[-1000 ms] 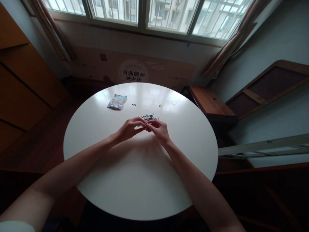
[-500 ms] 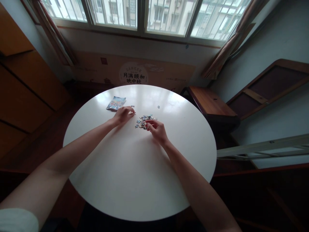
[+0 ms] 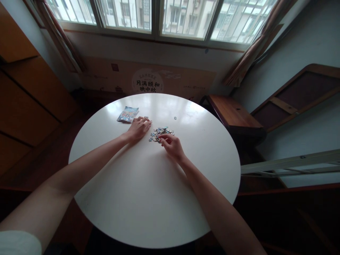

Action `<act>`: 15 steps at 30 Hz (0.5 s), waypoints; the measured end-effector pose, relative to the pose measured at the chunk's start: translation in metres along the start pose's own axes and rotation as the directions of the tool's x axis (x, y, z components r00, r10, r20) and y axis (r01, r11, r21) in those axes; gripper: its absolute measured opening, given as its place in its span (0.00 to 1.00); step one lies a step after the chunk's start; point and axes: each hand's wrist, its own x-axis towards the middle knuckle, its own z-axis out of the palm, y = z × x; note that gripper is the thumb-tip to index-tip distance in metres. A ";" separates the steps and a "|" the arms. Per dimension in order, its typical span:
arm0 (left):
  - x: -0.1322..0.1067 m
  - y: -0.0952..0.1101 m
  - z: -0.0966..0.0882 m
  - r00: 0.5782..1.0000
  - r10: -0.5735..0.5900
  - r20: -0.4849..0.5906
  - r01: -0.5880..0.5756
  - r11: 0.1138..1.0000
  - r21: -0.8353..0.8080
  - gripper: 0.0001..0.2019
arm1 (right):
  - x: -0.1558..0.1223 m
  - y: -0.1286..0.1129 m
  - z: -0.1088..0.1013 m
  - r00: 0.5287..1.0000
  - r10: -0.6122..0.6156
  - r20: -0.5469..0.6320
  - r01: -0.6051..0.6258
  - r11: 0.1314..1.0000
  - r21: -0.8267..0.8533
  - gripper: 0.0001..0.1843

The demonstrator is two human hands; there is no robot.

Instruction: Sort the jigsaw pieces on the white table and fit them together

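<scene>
A small heap of jigsaw pieces (image 3: pixel 161 131) lies on the round white table (image 3: pixel 148 191), a little beyond its middle. My right hand (image 3: pixel 172 145) rests at the near edge of the heap with its fingers curled and the tips pinched among the pieces. My left hand (image 3: pixel 138 128) lies to the left of the heap, fingers stretched flat on the table, close to a loose piece (image 3: pixel 146 117). A colourful picture card (image 3: pixel 128 114) lies just beyond the left hand. Another single piece (image 3: pixel 175 118) sits apart at the far right of the heap.
A wooden bench or low table (image 3: pixel 233 117) stands to the right of the table. A cardboard panel with printed characters (image 3: pixel 147 84) leans against the wall under the window. Wooden cabinets (image 3: pixel 23 99) fill the left side.
A second ago both hands were pinched together in front of the heap. The left hand then moved out to the left towards the card and now lies flat; the right hand stayed at the heap.
</scene>
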 end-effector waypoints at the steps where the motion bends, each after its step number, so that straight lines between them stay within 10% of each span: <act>1: 0.003 0.000 0.002 1.000 0.000 0.014 0.000 1.000 0.002 0.18 | 0.000 0.001 0.000 1.000 -0.002 -0.002 0.002 1.000 -0.002 0.12; 15: 0.025 0.011 0.008 0.997 -0.053 -0.053 0.056 0.997 0.059 0.19 | 0.000 -0.002 -0.001 1.000 0.003 -0.009 -0.002 0.999 0.049 0.12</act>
